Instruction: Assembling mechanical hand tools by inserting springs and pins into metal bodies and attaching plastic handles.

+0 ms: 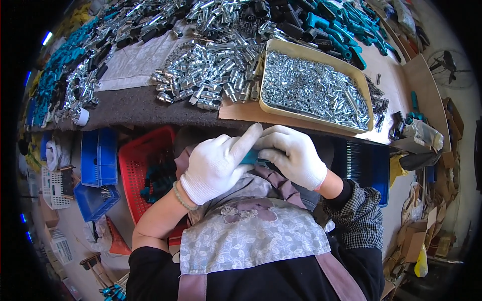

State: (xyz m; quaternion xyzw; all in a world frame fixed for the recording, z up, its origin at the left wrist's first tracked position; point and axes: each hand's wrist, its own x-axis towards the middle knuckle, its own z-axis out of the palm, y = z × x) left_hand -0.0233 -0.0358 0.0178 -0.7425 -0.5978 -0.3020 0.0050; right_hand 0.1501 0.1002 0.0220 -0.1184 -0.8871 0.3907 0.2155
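In front of the bench edge, my two white-gloved hands meet over a teal part [249,157], mostly hidden by the fingers. It matches the colour of the pistol-shaped teal bodies [334,37] on the bench. My left hand [213,163] is closed round its left side, with the index finger stretched up along the top. From the right, my right hand [293,155] grips the same part with bent fingers and the thumb. Just beyond the hands sits a cream tray [369,95] of small metal pins and fittings.
Silver metal connectors [201,75] lie heaped on the bench left of the tray. Loose springs [379,113] lie to its right. Below the bench stand a red basket [128,170] with teal parts and blue bins [99,158]. A fan [447,65] is at the far right.
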